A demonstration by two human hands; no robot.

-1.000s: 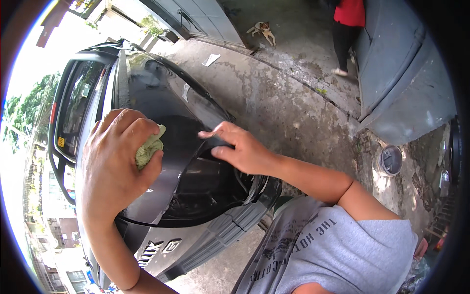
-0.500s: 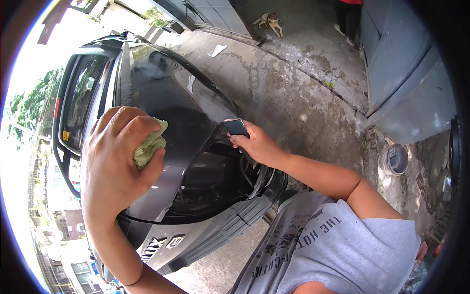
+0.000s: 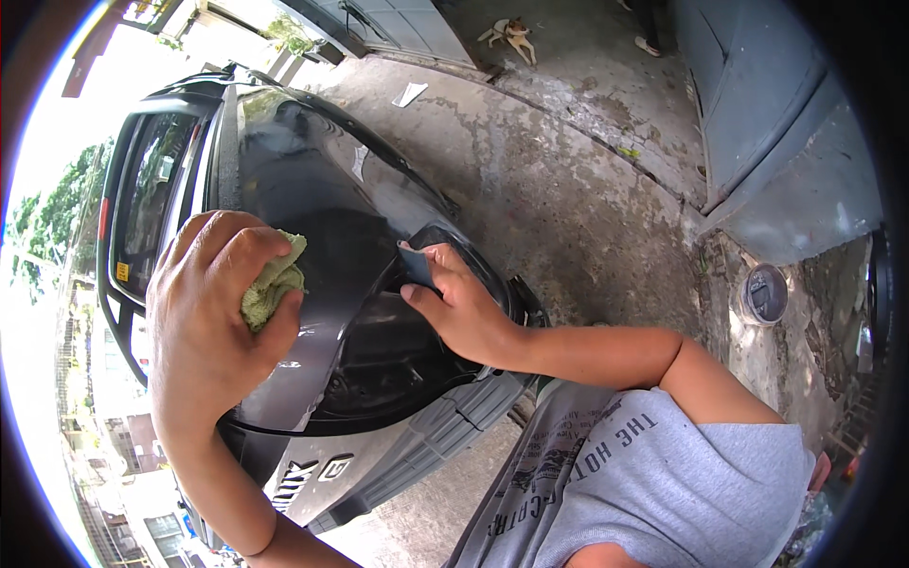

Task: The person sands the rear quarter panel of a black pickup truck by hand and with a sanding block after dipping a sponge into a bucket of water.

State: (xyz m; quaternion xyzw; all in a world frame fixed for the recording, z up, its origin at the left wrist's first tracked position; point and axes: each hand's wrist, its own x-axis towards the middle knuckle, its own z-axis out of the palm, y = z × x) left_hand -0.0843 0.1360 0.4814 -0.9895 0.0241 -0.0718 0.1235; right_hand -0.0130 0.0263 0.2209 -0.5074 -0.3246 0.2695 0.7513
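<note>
My left hand (image 3: 210,317), raised over the rear corner of a dark vehicle (image 3: 312,204), is closed around a crumpled light-green cloth (image 3: 273,284). To its right, my right hand (image 3: 464,308) pinches a flat dark-grey piece of sandpaper (image 3: 417,263) between thumb and fingers. The sandpaper is at the edge of the glossy side panel, above a black recess (image 3: 393,355) in the vehicle's corner. Part of the sandpaper is covered by my fingers. Below the recess runs a ribbed grey bumper (image 3: 417,454).
Stained concrete ground (image 3: 568,218) stretches beyond the vehicle. A round bucket (image 3: 763,295) stands at the right near a grey metal gate (image 3: 757,104). At the far side a dog (image 3: 511,36) lies near a person's leg (image 3: 646,28). A white scrap (image 3: 410,94) lies on the ground.
My right hand has moved left with the sandpaper and turned it more on edge. My left hand has shifted slightly left, still gripping the cloth. The person at the back has moved left.
</note>
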